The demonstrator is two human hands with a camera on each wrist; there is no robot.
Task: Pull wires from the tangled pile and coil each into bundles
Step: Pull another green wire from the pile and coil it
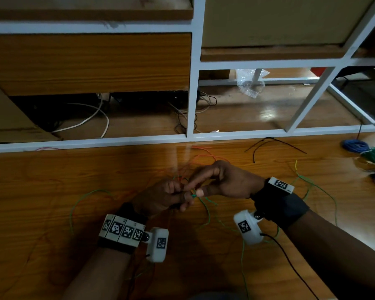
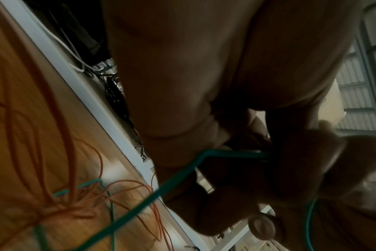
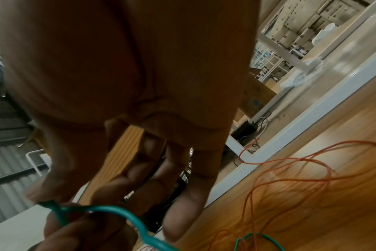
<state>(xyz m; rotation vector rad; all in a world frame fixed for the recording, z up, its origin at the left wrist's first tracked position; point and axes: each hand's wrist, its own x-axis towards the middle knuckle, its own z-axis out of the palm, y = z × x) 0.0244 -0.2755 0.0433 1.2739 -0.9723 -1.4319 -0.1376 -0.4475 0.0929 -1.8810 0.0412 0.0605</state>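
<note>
Meeting above the wooden tabletop (image 1: pixel 52 191), the left hand (image 1: pixel 160 197) and right hand (image 1: pixel 223 180) both work one green wire (image 1: pixel 204 202). The right grip is closed, thumb and forefinger pinching the wire's end; the left grip is also closed, its fingers curled round the same strand. The wire's remaining length trails loosely over the tabletop around both wrists. Orange wire (image 3: pixel 290 169) lies tangled just beyond the hands. Coiled blue and green bundles (image 1: pixel 368 154) sit well apart at the right edge, beside black cable ties (image 1: pixel 273 144).
</note>
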